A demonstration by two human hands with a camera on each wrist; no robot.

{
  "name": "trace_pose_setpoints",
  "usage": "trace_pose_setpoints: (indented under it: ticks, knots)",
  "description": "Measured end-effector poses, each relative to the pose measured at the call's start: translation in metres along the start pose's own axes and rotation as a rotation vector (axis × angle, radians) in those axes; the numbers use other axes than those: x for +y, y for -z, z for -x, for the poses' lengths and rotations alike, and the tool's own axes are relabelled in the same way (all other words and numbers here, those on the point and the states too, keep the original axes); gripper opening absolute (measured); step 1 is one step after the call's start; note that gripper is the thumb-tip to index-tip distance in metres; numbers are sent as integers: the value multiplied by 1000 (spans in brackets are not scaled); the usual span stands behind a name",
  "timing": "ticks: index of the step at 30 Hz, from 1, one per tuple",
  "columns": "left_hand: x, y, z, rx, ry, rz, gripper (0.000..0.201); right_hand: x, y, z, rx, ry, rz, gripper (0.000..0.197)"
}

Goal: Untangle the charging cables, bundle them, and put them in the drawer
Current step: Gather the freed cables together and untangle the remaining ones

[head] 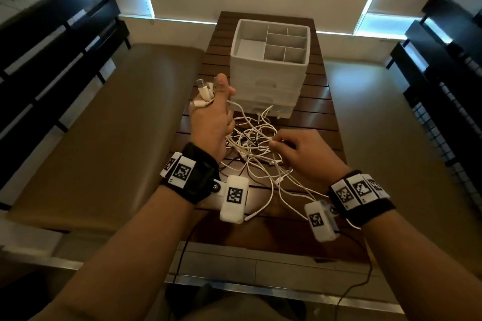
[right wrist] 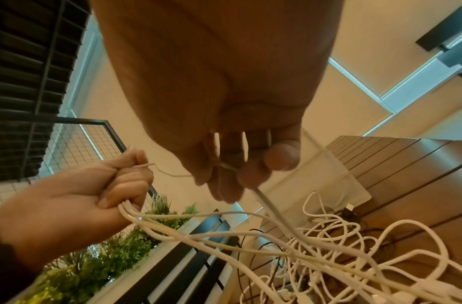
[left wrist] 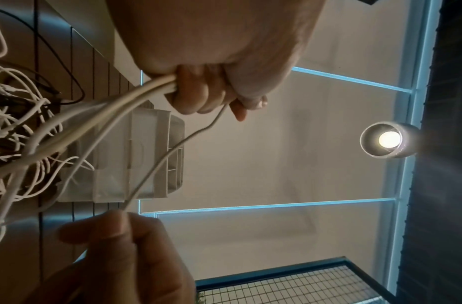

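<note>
A slatted wooden table stands between two benches under drawn blinds. At its middle lies a tangle of thin white cables, a few dark strands among them, loops spilling toward the near edge. Behind it, toward the far edge, stands a white drawer unit with an open divided top. The left hand is raised, fingers curled round several cables, plugs sticking out above. The right hand pinches one thin cable over the tangle.
</note>
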State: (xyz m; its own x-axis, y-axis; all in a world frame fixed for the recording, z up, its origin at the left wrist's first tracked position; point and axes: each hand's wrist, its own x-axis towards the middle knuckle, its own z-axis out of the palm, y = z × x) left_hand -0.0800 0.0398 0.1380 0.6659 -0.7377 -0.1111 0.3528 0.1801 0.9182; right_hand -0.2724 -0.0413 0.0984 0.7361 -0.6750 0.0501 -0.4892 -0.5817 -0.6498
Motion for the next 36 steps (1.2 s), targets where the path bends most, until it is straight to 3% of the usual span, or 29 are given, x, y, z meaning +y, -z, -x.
trace_pose_setpoints:
  ticks: [3,6,8,10,13,17,22,26,31,36]
  knots:
    - [3,-4,-1,87,26,2,38,7,-1,2,-129,-58,30,21]
    - [2,-9,0,56,32,-16,44,6,-2,-2,-195,-46,172,25]
    - [-1,-10,-2,-3,44,-52,48,-2,-1,-10,-117,10,256,43]
    - [-1,-12,-1,-99,50,-76,48,-21,2,-20,41,108,120,53]
    - [2,-14,1,-235,44,-66,39,-48,2,-32,112,217,-64,31]
    - [2,-12,1,-294,-28,-83,30,-57,-2,-37,205,171,-230,5]
    - [-1,-13,3,-248,-56,-94,12,-63,-4,-45,352,74,-464,15]
    - [-5,-12,0,-197,-98,-135,41,-65,-10,-52,352,130,-325,17]
    - [-4,-15,-2,-155,-123,-194,36,-64,-9,-54,304,225,-104,19]
    - [-2,-16,-11,-94,-125,-230,38,-57,-23,-48,242,230,-79,18]
